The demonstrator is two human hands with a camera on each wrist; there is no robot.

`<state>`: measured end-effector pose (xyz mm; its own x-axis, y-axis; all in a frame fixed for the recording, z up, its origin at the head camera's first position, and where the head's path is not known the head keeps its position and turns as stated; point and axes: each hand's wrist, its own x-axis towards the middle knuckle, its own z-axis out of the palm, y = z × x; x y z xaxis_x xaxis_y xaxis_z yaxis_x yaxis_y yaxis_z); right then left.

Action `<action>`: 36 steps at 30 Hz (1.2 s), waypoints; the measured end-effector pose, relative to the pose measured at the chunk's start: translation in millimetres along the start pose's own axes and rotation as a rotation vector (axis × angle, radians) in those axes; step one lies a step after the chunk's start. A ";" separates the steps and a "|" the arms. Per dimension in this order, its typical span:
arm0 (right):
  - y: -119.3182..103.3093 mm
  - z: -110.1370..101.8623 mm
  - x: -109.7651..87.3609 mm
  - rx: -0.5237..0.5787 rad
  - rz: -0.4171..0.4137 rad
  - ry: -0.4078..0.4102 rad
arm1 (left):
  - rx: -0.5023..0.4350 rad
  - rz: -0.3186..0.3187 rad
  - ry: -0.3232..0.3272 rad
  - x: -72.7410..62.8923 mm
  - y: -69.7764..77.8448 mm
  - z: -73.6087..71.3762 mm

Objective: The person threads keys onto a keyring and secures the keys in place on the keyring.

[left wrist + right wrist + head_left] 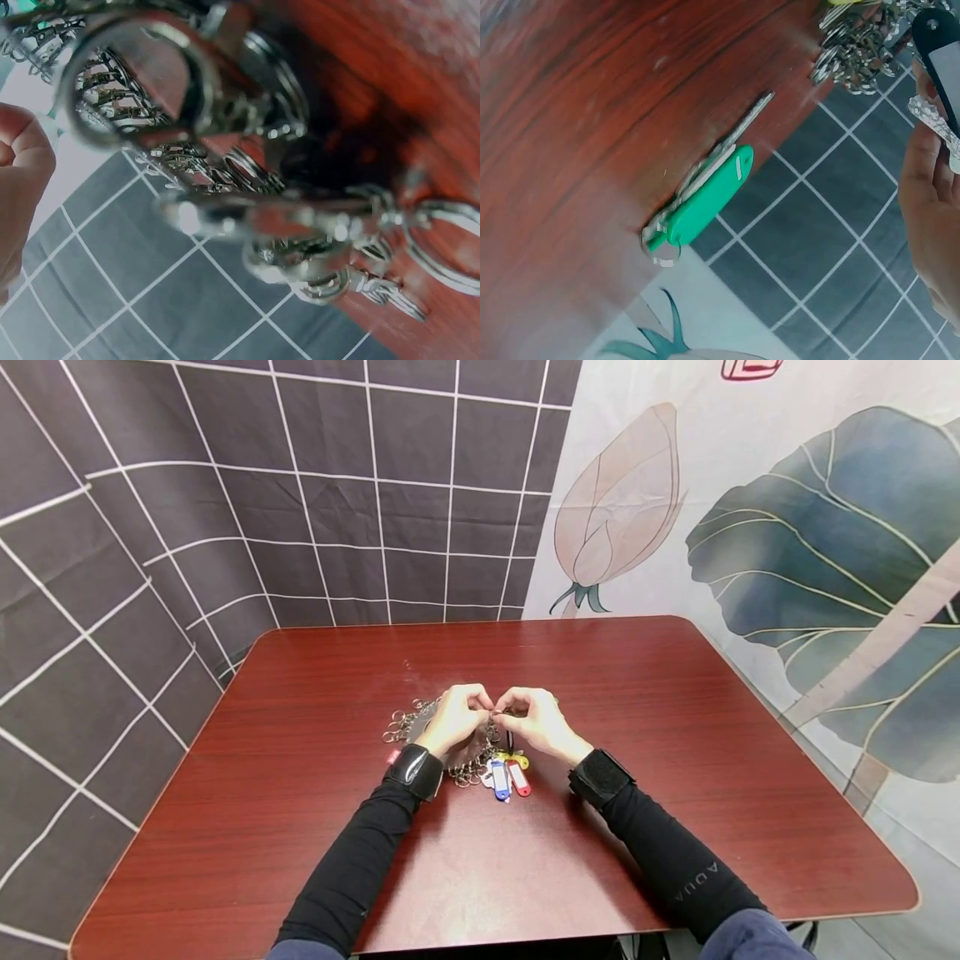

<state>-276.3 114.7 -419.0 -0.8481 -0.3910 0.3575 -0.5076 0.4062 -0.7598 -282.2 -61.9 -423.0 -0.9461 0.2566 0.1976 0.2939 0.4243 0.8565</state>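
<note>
On the table lies a greyish flat piece (421, 727) fringed with metal clips and split rings (465, 774). My left hand (455, 720) is over it, thumb and fingertips pinching a small metal clip at its right edge. My right hand (542, 723) meets it fingertip to fingertip. In the right wrist view that hand holds a silver key (933, 118) with a black key tag (939, 46). Blurred clips and rings (191, 82) fill the left wrist view. Keys with a blue tag (500, 780), a red tag (518, 779) and a yellow tag (517, 760) lie below the hands.
A green key tag (712, 196) with its key lies on the red-brown table (637, 677), beyond my right hand. Grey tiled cloth (330, 510) and a white cloth printed with a lotus (622, 502) hang behind the table.
</note>
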 end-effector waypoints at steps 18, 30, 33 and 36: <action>-35.3 -12.4 -4.5 0.176 0.105 -0.078 | -0.027 0.073 -0.034 0.6 -1.2 0.6; 1.9 -3.1 2.2 0.327 0.203 -0.040 | -0.003 0.136 -0.007 -0.7 2.9 -0.6; -10.5 -7.0 0.3 0.326 0.197 -0.055 | -0.028 0.127 -0.006 -0.6 2.7 0.4; -25.6 -11.7 -2.1 0.269 0.171 -0.087 | -0.060 0.083 -0.016 0.7 -0.4 1.6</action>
<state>-263.3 114.8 -394.0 -0.8955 -0.4096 0.1739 -0.2912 0.2440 -0.9250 -282.7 -60.5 -423.9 -0.9166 0.3024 0.2615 0.3617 0.3486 0.8647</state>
